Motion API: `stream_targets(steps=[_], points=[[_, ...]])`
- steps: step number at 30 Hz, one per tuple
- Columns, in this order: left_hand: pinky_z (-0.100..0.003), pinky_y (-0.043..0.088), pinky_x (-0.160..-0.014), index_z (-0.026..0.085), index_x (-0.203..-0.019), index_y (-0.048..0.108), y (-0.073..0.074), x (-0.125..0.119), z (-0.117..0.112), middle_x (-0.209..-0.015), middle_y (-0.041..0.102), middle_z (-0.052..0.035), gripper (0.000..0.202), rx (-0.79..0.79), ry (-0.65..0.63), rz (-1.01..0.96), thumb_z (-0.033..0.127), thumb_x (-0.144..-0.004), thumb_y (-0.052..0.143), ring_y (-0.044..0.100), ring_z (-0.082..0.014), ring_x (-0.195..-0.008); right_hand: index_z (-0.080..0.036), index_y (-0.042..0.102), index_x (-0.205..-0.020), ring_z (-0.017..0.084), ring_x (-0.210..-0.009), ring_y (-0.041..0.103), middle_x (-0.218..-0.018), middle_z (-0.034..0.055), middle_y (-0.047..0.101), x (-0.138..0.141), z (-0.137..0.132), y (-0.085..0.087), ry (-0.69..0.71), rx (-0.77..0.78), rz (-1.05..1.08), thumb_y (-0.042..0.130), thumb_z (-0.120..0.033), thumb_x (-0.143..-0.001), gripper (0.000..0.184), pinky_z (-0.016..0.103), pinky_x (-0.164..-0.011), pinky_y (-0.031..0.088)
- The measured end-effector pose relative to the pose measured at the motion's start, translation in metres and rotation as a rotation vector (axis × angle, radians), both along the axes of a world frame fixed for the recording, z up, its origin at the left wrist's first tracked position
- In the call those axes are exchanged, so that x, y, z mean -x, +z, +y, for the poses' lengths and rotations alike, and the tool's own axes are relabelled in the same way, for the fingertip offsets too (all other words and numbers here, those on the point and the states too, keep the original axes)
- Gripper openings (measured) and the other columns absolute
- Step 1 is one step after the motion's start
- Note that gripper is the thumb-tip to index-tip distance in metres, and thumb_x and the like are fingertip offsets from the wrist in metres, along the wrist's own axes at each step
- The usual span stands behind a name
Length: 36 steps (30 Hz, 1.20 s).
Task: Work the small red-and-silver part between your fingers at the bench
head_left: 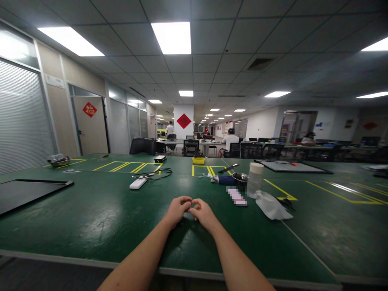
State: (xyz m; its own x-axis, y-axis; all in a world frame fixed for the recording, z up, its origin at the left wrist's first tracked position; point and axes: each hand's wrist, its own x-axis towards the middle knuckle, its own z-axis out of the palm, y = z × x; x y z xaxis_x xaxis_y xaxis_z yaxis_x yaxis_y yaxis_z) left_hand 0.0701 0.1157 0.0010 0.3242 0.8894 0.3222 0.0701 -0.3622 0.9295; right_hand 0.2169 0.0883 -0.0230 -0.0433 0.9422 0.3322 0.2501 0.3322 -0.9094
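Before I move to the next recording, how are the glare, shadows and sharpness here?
Head view: nearest middle ceiling light blown out white; same view, pale glare on the green table, dark shadow below left hand and right hand; head view, small item pixelated, its detail unreadable.

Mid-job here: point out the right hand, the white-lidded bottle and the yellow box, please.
Right hand [205, 213]: head view, on the back of the hand.
White-lidded bottle [255, 184]: head view, on its side below the lid.
Yellow box [198, 161]: head view, on its front wall.
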Motion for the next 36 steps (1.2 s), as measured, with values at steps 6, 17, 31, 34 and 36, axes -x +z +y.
stream_targets(steps=[6,17,31,34,36], points=[[-0.027,0.048,-0.069,0.013,-0.089,0.07,0.0008,0.0001,-0.0009,-0.084,0.07,-0.0076,0.027,-0.002,-0.003,0.005,0.025,-0.067,0.062,0.062,-0.0183,-0.075,-0.016,0.057,-0.096,0.009,-0.044,0.05,-0.052,-0.007,0.053,-0.0007,-0.0012,0.001,-0.016,0.0,0.004,0.064,-0.029,-0.074,0.027,0.021,-0.049,0.037],[-0.025,0.046,-0.067,0.013,-0.087,0.067,0.0024,0.0006,-0.0043,-0.078,0.069,-0.0051,0.025,0.006,-0.003,0.004,0.027,-0.067,0.065,0.061,-0.0159,-0.068,-0.015,0.057,-0.088,0.008,-0.041,0.048,-0.052,-0.007,0.051,0.0012,-0.0007,0.0024,-0.01,0.038,0.049,0.063,-0.026,-0.072,0.02,0.02,-0.044,0.035],[-0.027,0.05,-0.064,0.012,-0.09,0.064,-0.0009,-0.0007,-0.0031,-0.079,0.064,-0.0048,0.029,0.087,-0.103,-0.089,0.031,-0.069,0.066,0.059,-0.0134,-0.064,-0.015,0.06,-0.08,0.007,-0.04,0.045,-0.062,-0.0002,0.063,0.0003,-0.0032,0.0047,-0.004,0.02,0.093,0.058,-0.029,-0.076,0.015,0.02,-0.042,0.033],[-0.026,0.05,-0.062,0.012,-0.092,0.064,-0.0016,-0.0005,-0.0029,-0.08,0.063,-0.0045,0.029,0.067,-0.103,-0.067,0.032,-0.07,0.065,0.058,-0.0133,-0.064,-0.016,0.058,-0.077,0.007,-0.039,0.044,-0.055,-0.003,0.059,0.0011,-0.0033,0.0051,-0.037,0.038,0.095,0.058,-0.028,-0.075,0.013,0.02,-0.042,0.031],[-0.025,0.049,-0.061,0.012,-0.092,0.064,-0.0016,-0.0007,-0.0028,-0.081,0.063,-0.0047,0.029,0.048,-0.104,-0.056,0.032,-0.071,0.064,0.059,-0.0136,-0.065,-0.016,0.057,-0.076,0.008,-0.038,0.044,-0.05,-0.0049,0.054,0.0018,-0.0032,0.0057,-0.056,0.051,0.105,0.058,-0.027,-0.074,0.012,0.02,-0.042,0.03]])
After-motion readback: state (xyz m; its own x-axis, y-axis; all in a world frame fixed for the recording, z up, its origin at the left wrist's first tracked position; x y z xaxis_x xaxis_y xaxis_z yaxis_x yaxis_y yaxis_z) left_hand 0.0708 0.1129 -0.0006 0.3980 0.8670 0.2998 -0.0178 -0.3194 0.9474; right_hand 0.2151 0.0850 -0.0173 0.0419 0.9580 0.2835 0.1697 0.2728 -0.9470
